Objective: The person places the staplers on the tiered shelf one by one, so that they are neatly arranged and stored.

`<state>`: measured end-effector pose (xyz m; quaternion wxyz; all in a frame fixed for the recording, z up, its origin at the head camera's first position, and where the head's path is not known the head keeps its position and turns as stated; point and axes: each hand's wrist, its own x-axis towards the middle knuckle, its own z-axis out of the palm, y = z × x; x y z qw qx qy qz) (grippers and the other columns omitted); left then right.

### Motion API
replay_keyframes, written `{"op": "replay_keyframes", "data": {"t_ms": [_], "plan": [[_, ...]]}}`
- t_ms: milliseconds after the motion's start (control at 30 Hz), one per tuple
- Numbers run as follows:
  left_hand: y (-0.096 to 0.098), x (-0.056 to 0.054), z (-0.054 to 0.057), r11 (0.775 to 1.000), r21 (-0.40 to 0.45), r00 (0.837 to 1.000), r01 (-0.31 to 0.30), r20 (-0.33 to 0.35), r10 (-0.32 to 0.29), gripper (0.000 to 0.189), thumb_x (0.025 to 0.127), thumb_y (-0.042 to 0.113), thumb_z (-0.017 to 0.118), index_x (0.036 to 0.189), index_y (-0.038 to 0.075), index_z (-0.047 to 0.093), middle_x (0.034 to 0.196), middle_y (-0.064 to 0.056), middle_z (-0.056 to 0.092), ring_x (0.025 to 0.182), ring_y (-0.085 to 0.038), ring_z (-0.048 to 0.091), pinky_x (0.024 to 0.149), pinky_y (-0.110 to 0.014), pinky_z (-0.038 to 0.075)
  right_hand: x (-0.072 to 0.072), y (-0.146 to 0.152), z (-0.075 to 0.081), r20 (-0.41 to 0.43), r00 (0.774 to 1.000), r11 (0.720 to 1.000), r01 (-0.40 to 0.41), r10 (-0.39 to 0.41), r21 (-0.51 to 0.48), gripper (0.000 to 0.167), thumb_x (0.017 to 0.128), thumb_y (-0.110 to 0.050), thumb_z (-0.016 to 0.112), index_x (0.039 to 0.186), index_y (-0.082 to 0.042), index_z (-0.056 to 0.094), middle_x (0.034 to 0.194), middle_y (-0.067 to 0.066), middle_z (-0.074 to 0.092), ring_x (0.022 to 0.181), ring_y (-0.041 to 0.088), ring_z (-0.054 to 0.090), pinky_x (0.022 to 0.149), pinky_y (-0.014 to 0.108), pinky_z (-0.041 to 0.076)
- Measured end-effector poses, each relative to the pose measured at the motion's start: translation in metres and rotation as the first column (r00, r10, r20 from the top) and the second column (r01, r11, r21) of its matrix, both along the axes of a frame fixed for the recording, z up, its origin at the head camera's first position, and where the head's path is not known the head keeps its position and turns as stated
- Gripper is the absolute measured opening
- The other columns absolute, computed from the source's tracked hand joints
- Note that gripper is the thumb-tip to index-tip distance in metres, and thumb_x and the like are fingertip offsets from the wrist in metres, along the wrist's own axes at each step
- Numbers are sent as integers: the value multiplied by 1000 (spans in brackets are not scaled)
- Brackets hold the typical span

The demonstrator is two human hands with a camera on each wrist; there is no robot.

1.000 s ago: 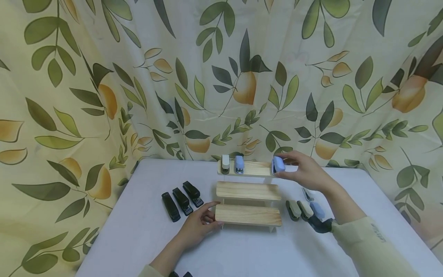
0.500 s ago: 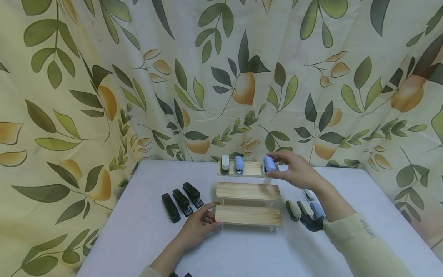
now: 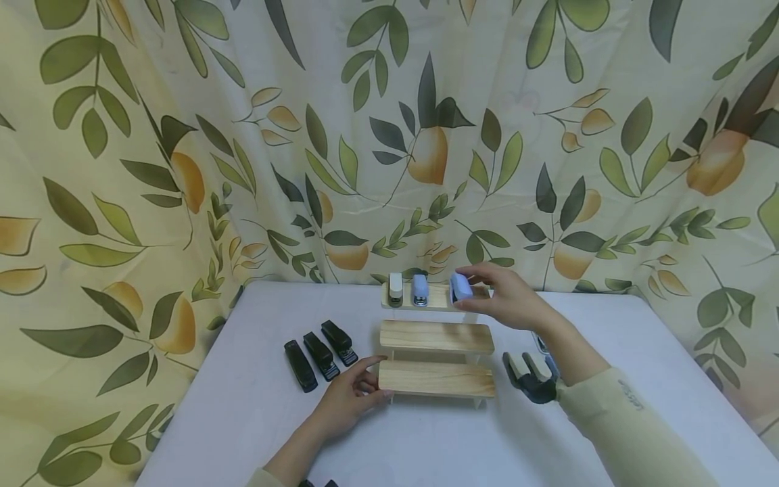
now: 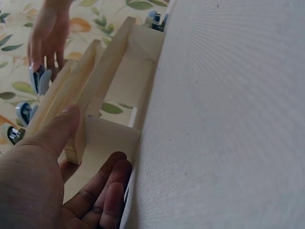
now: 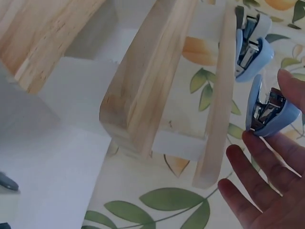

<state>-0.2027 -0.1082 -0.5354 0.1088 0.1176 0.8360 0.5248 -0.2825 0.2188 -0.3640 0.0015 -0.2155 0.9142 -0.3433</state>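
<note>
My right hand (image 3: 508,297) pinches a small blue stapler (image 3: 461,288) between thumb and fingers at the top tier of a three-step wooden stand (image 3: 436,379). In the right wrist view the held stapler (image 5: 271,112) shows its open metal mouth, close by the top board's edge. To its left on that tier stand another blue stapler (image 3: 420,289) and a white-topped stapler (image 3: 396,288). My left hand (image 3: 353,398) grips the left end of the lowest step. In the left wrist view its thumb (image 4: 62,125) lies on the board, with other fingers curled below.
Several black staplers (image 3: 319,353) lie in a slanted row left of the stand. More staplers (image 3: 528,368), pale-topped and blue, sit to its right, partly hidden by my right forearm. Dark tips (image 3: 328,482) show at the bottom edge. A leaf-print curtain (image 3: 389,135) hangs behind the white table (image 3: 255,433).
My right hand has moved left along the top tier with the blue stapler, nearer the two standing there. The left hand has stayed on the lowest step.
</note>
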Motion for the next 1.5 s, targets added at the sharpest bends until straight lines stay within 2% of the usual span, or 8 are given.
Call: {"op": "replay_keyframes", "data": {"t_ms": [333, 600, 867, 1233, 1500], "plan": [[1, 0, 0, 1000, 3, 1000, -4, 12, 4, 65, 89, 47, 80, 147, 41, 52, 104, 6, 69, 97, -12, 64, 81, -33, 49, -5, -11, -6, 16, 1000, 1000, -17, 17, -4, 69, 90, -34, 82, 147, -6, 54, 139, 16, 60, 130, 40, 60, 109, 62, 46], [0, 0, -2, 1000, 20, 1000, 10, -23, -10, 64, 90, 43, 80, 148, 38, 53, 103, 6, 71, 96, -12, 66, 81, -30, 50, -10, -15, -10, 17, 999, 999, -31, 32, -28, 69, 89, -32, 84, 147, -8, 56, 135, 13, 63, 123, 33, 65, 103, 53, 53], [0, 0, -2, 1000, 27, 1000, 10, -18, -9, 63, 90, 42, 80, 147, 40, 53, 104, 6, 71, 97, -12, 66, 81, -31, 50, -13, -20, -13, 24, 999, 998, -45, 46, -53, 66, 89, -28, 84, 145, -6, 57, 133, 13, 63, 121, 32, 64, 102, 50, 54], [0, 0, 0, 1000, 26, 1000, 7, -14, -6, 64, 89, 42, 80, 147, 40, 53, 104, 7, 72, 97, -12, 66, 82, -32, 50, -15, -24, -14, 25, 999, 998, -37, 39, -51, 65, 90, -30, 83, 145, -8, 58, 132, 11, 63, 118, 30, 63, 100, 50, 54], [0, -1, -1, 1000, 27, 1000, 4, -3, -4, 64, 90, 43, 80, 147, 40, 53, 104, 6, 72, 97, -13, 65, 81, -32, 49, -16, -26, -18, 22, 999, 999, -28, 29, -35, 62, 92, -29, 80, 146, -10, 58, 133, 11, 61, 112, 26, 59, 94, 40, 50]]}}
